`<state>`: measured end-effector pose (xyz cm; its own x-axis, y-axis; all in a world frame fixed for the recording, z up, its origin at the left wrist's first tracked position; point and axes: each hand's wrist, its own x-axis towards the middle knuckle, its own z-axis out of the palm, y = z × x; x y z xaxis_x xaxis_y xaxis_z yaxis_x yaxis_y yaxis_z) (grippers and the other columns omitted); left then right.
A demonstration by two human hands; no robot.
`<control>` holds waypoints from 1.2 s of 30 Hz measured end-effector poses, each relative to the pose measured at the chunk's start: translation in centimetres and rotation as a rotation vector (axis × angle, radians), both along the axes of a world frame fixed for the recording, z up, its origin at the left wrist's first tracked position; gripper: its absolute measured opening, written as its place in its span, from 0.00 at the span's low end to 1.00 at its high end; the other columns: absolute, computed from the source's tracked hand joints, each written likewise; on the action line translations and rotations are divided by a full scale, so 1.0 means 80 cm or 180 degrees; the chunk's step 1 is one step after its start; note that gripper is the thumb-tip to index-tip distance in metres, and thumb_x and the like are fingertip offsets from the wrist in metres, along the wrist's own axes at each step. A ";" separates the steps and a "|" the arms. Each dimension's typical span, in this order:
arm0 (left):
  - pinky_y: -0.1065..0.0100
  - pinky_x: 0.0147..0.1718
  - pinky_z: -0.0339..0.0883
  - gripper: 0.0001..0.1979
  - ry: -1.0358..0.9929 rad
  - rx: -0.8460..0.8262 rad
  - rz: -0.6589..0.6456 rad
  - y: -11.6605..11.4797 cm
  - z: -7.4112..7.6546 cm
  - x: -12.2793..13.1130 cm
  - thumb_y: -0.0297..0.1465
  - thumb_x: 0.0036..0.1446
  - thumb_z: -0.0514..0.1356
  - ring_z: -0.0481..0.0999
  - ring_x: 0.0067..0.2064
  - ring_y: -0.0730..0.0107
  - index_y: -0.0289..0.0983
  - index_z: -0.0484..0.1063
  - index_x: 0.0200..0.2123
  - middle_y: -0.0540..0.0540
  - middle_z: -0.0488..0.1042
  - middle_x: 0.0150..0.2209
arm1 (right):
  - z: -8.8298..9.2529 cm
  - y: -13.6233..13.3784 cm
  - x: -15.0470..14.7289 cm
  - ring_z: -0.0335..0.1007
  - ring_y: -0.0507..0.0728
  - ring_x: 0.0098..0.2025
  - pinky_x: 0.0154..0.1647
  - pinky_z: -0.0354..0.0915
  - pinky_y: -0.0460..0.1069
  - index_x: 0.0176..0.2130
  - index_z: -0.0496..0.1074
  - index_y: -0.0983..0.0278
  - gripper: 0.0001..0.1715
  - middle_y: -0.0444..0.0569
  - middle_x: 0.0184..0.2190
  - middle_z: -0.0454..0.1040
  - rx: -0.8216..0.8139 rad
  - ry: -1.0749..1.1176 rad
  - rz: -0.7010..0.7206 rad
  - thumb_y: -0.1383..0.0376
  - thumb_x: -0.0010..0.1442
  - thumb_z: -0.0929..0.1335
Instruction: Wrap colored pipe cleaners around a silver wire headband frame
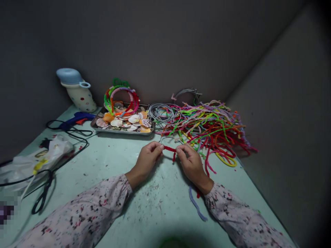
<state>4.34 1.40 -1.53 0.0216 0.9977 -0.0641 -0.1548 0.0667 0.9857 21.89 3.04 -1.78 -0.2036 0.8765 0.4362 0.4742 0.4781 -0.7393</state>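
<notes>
A red pipe cleaner [170,148] is wound around part of a thin grey wire hoop [169,138], and a short end of it hangs down. My left hand [147,159] pinches the left end of the red-wrapped stretch between thumb and fingers. At the other end, my right hand [192,164] is closed on the same wrapped stretch; its fingertips partly hide the wire. A lilac pipe cleaner [197,205] lies on the table beside my right wrist, with a bit of red one showing close by.
Behind my hands, a metal tray [124,133] holds seashells and wrapped headbands [111,100]. Coiled grey hoops [162,115] adjoin a heap of coloured pipe cleaners [214,124]. Leftward are a bottle [79,93], a blue glue gun [74,119], black cable [86,143] and a plastic bag [58,150].
</notes>
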 end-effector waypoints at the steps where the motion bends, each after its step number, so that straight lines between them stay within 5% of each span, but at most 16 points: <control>1: 0.75 0.20 0.51 0.14 0.0038 0.0016 0.0026 0.000 0.001 0.000 0.41 0.56 0.60 0.58 0.21 0.80 0.35 0.67 0.29 0.55 0.64 0.21 | 0.000 0.000 0.000 0.64 0.55 0.34 0.39 0.59 0.50 0.31 0.69 0.62 0.12 0.44 0.28 0.68 -0.0017 -0.0012 0.0022 0.62 0.65 0.62; 17: 0.74 0.21 0.52 0.16 0.0101 -0.0081 -0.0108 -0.001 0.010 0.000 0.42 0.55 0.60 0.62 0.21 0.79 0.35 0.69 0.28 0.52 0.70 0.24 | 0.004 -0.002 -0.002 0.64 0.55 0.34 0.37 0.59 0.50 0.31 0.68 0.61 0.12 0.45 0.28 0.67 -0.0042 0.0047 0.0208 0.61 0.65 0.62; 23: 0.74 0.23 0.54 0.15 0.0178 0.0037 -0.0436 0.000 0.014 -0.001 0.41 0.54 0.62 0.63 0.24 0.78 0.34 0.74 0.37 0.50 0.71 0.27 | 0.004 -0.001 -0.001 0.64 0.54 0.34 0.38 0.60 0.50 0.32 0.69 0.62 0.11 0.44 0.29 0.68 -0.0199 0.0149 0.0276 0.61 0.65 0.63; 36: 0.73 0.22 0.53 0.13 0.0046 -0.0126 -0.0296 0.005 0.009 -0.002 0.40 0.53 0.63 0.63 0.22 0.77 0.35 0.72 0.31 0.53 0.68 0.21 | 0.002 0.002 0.000 0.65 0.56 0.37 0.41 0.60 0.52 0.33 0.70 0.61 0.09 0.46 0.31 0.69 -0.0052 -0.0064 0.0264 0.62 0.65 0.63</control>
